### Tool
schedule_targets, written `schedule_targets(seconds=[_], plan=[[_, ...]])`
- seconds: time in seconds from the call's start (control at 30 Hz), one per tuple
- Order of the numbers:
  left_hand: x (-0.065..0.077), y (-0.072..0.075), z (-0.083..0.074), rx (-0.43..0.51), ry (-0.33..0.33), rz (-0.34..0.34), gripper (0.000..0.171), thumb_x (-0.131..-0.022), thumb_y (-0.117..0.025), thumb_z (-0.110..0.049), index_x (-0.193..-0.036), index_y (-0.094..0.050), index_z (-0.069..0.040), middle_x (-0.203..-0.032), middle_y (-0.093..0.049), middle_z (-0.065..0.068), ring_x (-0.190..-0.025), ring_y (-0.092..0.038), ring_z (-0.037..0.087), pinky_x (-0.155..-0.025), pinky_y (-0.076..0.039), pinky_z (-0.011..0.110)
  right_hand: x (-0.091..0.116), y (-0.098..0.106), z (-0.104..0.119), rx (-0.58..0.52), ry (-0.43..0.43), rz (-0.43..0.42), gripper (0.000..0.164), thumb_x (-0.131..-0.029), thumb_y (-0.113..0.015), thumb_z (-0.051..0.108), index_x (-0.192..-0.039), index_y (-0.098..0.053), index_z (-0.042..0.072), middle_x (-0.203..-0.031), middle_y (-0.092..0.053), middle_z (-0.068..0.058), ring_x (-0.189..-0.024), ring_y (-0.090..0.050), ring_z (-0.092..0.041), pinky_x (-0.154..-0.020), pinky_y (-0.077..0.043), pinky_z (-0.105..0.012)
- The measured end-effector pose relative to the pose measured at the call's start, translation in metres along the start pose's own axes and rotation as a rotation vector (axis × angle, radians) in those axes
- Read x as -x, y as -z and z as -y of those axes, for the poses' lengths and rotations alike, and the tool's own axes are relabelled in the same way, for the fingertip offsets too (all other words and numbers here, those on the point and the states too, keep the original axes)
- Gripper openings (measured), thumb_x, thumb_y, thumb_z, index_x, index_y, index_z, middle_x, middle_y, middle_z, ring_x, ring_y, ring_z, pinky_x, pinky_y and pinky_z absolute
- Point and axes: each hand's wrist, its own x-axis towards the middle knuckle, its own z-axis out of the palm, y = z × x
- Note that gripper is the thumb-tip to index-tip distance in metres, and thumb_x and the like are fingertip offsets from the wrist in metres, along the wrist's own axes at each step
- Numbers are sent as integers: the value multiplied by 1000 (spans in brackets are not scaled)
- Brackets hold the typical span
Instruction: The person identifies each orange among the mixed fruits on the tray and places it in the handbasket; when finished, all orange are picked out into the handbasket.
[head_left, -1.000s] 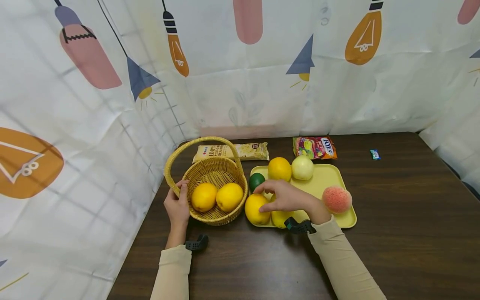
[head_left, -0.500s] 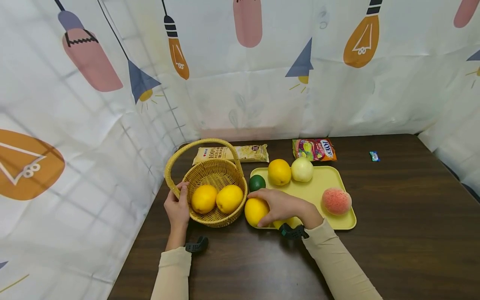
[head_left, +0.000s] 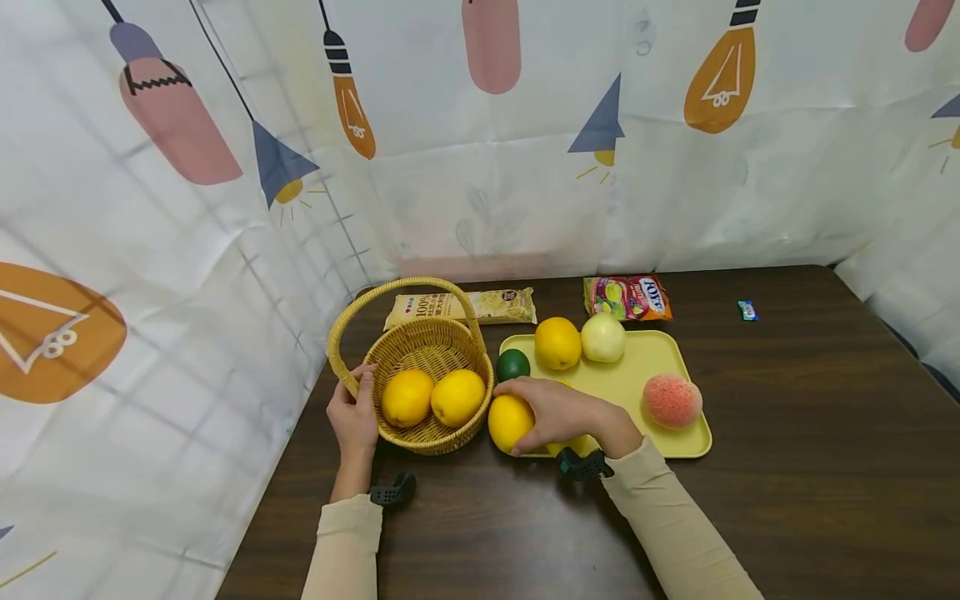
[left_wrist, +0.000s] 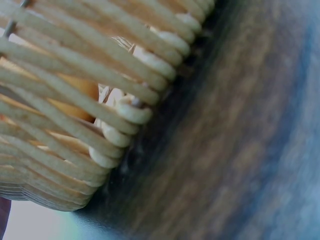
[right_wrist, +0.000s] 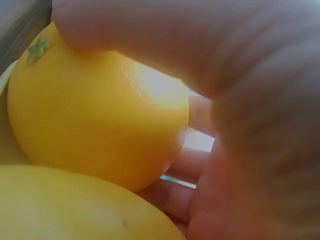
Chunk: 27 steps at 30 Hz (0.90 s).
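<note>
My left hand (head_left: pixel 356 421) holds the left rim of a woven basket (head_left: pixel 433 442), at the foot of its arched handle. Two yellow-orange fruits (head_left: pixel 459 397) lie inside; the left wrist view shows the basket's wicker wall (left_wrist: pixel 90 95) up close. On the near left corner of the yellow tray (head_left: pixel 686 446), my right hand (head_left: pixel 562 412) grips an orange (head_left: pixel 511 422). In the right wrist view, the thumb crosses the top of this orange (right_wrist: pixel 95 115), with fingers behind it and a green star-shaped stem end showing. A yellow fruit (right_wrist: pixel 65 205) sits beside it, mostly hidden under my hand in the head view.
Also on the tray are a dark green fruit (head_left: pixel 513 365), another orange (head_left: pixel 558 342), a pale green round fruit (head_left: pixel 603 337) and a pink peach (head_left: pixel 672 401). Behind stand a long yellow packet (head_left: pixel 502 306) and a candy bag (head_left: pixel 627 297). A small blue wrapper (head_left: pixel 747 310) lies right.
My right hand has moved slightly left and closed round the orange at the tray's near left corner. The left hand stays on the basket.
</note>
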Motion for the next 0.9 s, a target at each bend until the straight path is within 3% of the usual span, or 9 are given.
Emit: schedule_targets(seconds=[0.2, 0.33, 0.53, 0.73, 0.9], plan=[[-1, -1, 1, 5, -17, 12, 27, -90, -56, -17, -103, -64, 5, -103, -64, 21, -103, -56, 18, -83, -42, 20, 5, 5, 0, -3, -18, -39, 80, -65, -76, 45, -133, -42, 22, -126, -48, 8, -102, -46, -8, -89, -40, -31], [-2, -1, 1, 4, -20, 7, 25, -90, -56, -15, -103, -64, 5, -103, -63, 22, -102, -56, 20, -82, -41, 19, 9, 11, -1, -6, -10, -100, 80, -65, -75, 47, -133, -42, 23, -127, -47, 10, -101, -47, -7, -87, -41, -29], [-1, -1, 0, 0, -11, 2, 26, -90, -57, -17, -102, -65, 4, -102, -64, 21, -99, -57, 13, -81, -42, 19, 15, 21, 0, -117, 15, -203, 80, -67, -74, 50, -135, -40, 23, -126, -47, 12, -97, -50, -7, -83, -44, -30], [0, 0, 0, 5, -3, -1, 26, -90, -56, -16, -103, -64, 5, -103, -64, 21, -100, -57, 17, -82, -42, 19, 18, 32, 8, -239, 59, -333, 78, -71, -73, 45, -136, -36, 25, -126, -47, 9, -100, -51, -10, -82, -46, -35], [-1, 0, 1, -4, -6, -7, 25, -90, -57, -16, -103, -64, 5, -102, -64, 20, -105, -56, 24, -85, -42, 20, 9, 26, 12, -277, 76, -439, 78, -70, -73, 46, -136, -35, 31, -130, -44, 10, -105, -49, -10, -84, -45, -37]])
